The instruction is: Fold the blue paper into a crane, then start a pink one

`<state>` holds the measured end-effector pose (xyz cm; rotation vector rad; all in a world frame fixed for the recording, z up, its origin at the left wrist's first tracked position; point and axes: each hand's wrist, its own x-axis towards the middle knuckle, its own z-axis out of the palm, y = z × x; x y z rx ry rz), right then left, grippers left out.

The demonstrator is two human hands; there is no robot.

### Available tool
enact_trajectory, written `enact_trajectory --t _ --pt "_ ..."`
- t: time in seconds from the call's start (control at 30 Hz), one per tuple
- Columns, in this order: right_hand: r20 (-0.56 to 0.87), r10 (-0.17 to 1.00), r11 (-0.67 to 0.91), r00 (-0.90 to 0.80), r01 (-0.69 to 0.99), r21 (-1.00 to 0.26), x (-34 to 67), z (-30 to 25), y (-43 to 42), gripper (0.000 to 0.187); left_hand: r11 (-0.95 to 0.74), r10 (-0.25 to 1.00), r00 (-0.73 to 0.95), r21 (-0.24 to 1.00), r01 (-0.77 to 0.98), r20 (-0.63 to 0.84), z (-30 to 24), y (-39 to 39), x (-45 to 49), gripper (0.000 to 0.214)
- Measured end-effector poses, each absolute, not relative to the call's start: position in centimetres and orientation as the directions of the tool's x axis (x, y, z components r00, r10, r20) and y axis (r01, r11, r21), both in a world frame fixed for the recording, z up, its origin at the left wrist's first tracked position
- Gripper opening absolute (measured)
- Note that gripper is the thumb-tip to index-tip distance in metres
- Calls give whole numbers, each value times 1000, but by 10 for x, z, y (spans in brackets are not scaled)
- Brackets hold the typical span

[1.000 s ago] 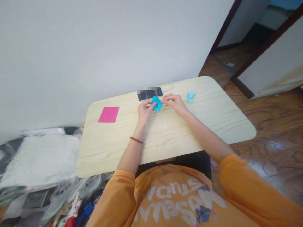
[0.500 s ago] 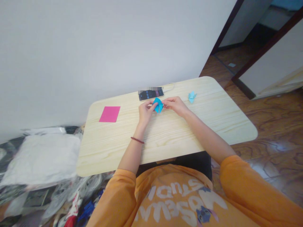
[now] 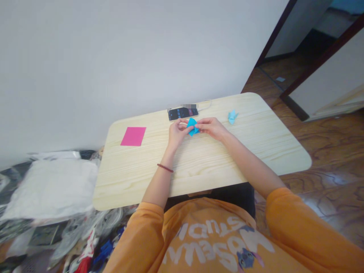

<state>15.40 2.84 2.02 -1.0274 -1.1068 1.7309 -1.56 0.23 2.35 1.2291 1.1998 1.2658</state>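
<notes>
Centre of frame: the left hand [image 3: 176, 133] and right hand [image 3: 213, 128], fingers pinching blue folded paper [image 3: 192, 122]; crisp creasing needs one side steady.

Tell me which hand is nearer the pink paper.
Left. The left hand is to the right of the pink paper; the right hand is farther right, across the blue folded paper.

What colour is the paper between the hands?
Bright blue paper, plain as far as it shows; the head view shows it best.
</notes>
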Motion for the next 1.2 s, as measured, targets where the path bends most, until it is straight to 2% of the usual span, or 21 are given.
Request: enact_trajectory --t 0.47,0.83,1.2 --pt "-220 923 -293 -316 -204 -934 155 19 29 42 -64 997 -46 998 -3 64 21 3 -16 36" --pt "-233 932 -291 -277 -190 -938 153 21 28 34 -62 997 -48 998 -7 62 24 1 -15 32" --pt "-220 935 -277 -277 -189 -942 153 18 30 41 -40 998 -39 999 -16 39 25 0 -14 38"
